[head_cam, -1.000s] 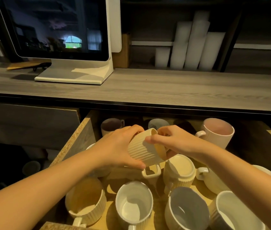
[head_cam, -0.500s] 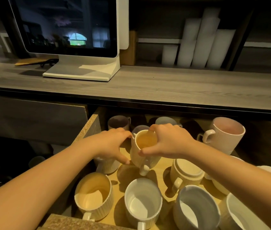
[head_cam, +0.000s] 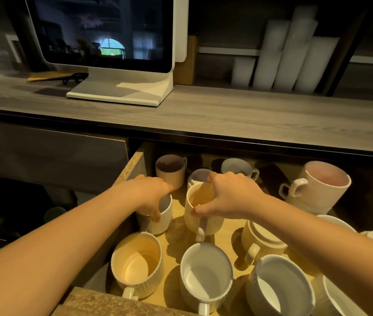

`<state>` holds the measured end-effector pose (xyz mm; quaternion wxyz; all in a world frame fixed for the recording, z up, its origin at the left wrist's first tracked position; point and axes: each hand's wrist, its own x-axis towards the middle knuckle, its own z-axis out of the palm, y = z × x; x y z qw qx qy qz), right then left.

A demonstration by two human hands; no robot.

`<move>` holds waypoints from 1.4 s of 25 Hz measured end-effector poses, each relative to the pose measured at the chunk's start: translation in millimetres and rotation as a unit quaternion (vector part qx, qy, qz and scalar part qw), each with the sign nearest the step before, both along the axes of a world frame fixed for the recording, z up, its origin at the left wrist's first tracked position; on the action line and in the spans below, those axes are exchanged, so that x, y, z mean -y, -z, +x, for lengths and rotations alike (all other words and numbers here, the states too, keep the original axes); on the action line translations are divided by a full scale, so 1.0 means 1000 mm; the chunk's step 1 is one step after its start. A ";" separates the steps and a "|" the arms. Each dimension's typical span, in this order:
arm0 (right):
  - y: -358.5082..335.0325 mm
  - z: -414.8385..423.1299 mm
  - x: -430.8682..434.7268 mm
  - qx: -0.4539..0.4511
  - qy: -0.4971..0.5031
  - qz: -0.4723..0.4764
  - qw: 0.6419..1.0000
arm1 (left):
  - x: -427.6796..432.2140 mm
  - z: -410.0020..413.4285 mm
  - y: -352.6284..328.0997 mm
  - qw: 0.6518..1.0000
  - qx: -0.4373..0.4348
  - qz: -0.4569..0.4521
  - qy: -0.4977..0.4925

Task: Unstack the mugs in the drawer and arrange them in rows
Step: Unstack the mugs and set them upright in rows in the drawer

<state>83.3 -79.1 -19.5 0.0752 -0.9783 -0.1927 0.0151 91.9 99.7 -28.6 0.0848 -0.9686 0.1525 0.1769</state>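
An open wooden drawer (head_cam: 133, 165) holds several ribbed mugs. My right hand (head_cam: 228, 197) grips the rim of a cream mug (head_cam: 201, 222) that stands upright on the drawer floor, handle toward me. My left hand (head_cam: 149, 195) grips the rim of a white mug (head_cam: 162, 220) by the drawer's left wall. In front stand a cream mug (head_cam: 137, 263), a white mug (head_cam: 206, 274) and a grey mug (head_cam: 279, 286). A cream mug (head_cam: 263, 240) sits upside down to the right. A pink mug (head_cam: 317, 185) is stacked on another at the back right.
Three more mugs (head_cam: 170, 171) stand at the drawer's back, partly under the grey wooden counter (head_cam: 226, 115). On the counter are a white-framed monitor (head_cam: 103, 33) and white cylinders (head_cam: 283, 58). More white mugs (head_cam: 338, 226) crowd the right side.
The cream mug, held tilted in both hands, has been turned upright and set on the drawer floor. My left hand moved off it to the white mug at the left.
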 end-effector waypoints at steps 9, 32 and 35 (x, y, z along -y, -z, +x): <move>0.017 0.009 -0.005 -0.039 0.015 -0.001 0.999 | -0.005 0.006 0.003 1.000 0.018 -0.013 -0.010; 0.006 -0.034 0.023 -0.101 -0.072 -0.082 0.989 | 0.028 -0.022 -0.010 0.995 -0.030 -0.090 0.028; 0.015 -0.046 0.024 -0.203 -0.075 -0.059 0.975 | 0.031 -0.027 -0.009 0.995 -0.066 -0.071 0.026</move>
